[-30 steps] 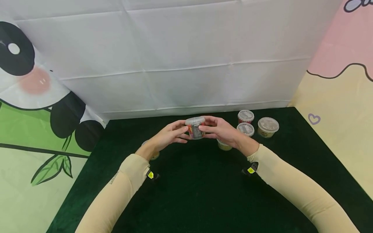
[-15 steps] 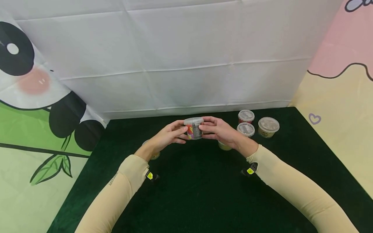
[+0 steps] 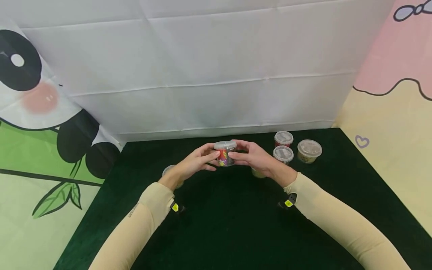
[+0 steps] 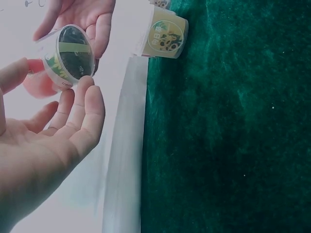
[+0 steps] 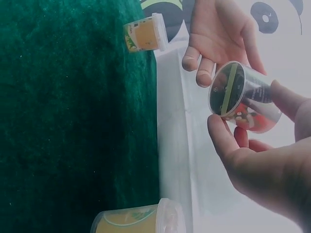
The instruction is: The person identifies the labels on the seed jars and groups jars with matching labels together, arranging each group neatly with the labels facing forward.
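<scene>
A small clear plastic tub with a lid (image 3: 225,153) is held up over the far part of the table, its printed sleeve red, yellow and dark. My left hand (image 3: 195,163) grips its left side, thumb on the near face and fingers behind. On the other side my right hand (image 3: 258,159) holds it the same way. From below, the left wrist view shows the tub's dark base (image 4: 76,52) with a pale green strip. The right wrist view also shows this tub (image 5: 245,97) between both hands, with reddish contents or print low on its side.
Lidded tubs stand at the back right: a red one (image 3: 284,138), another in front of it (image 3: 283,154) and a wider one (image 3: 309,150). A pale tub (image 3: 258,173) is partly behind my right hand, another (image 3: 168,169) behind my left wrist. Dark green cloth (image 3: 229,225) covers the table.
The tub has turned in my hands: the dark text panel has moved right and more of the colourful print faces me. Both hands keep hold of it; the head view has tilted slightly.
</scene>
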Demonstrator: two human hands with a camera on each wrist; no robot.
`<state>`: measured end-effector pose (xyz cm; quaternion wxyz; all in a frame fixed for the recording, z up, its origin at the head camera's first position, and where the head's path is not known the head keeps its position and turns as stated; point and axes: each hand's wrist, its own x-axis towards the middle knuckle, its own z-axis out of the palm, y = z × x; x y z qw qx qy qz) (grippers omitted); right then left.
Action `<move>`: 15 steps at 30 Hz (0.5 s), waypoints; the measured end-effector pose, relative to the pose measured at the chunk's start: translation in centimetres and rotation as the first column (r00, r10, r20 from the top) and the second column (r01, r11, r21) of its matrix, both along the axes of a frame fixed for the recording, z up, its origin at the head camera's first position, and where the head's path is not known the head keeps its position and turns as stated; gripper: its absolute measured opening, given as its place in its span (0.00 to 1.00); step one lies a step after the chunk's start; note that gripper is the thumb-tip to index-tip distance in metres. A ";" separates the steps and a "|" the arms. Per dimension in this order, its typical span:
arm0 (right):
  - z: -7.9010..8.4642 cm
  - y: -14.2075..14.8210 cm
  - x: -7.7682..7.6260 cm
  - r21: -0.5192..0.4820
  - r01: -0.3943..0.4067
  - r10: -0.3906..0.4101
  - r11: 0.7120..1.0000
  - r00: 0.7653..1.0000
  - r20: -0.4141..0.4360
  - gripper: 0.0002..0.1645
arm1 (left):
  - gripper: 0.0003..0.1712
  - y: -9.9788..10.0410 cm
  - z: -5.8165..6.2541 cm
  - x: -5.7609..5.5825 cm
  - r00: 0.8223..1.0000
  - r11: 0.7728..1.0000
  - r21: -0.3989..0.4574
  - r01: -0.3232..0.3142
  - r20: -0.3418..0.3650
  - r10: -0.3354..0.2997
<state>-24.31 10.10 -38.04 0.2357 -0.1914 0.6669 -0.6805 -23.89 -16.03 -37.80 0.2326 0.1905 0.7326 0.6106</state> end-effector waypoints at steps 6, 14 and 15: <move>-0.1 0.1 -0.2 -0.027 0.040 -0.038 0.999 0.998 0.050 0.41 | 0.28 0.1 0.0 -0.2 0.999 1.000 0.006 -0.031 0.017 0.031; 0.2 0.0 -0.3 -0.076 0.029 -0.024 0.997 0.997 0.073 0.37 | 0.29 -0.1 0.1 -0.4 0.999 0.999 0.008 -0.037 0.016 0.037; 0.2 0.0 -0.3 -0.079 0.023 -0.017 0.997 0.997 0.075 0.36 | 0.29 -0.1 0.2 -0.3 0.999 0.999 0.010 -0.035 0.018 0.035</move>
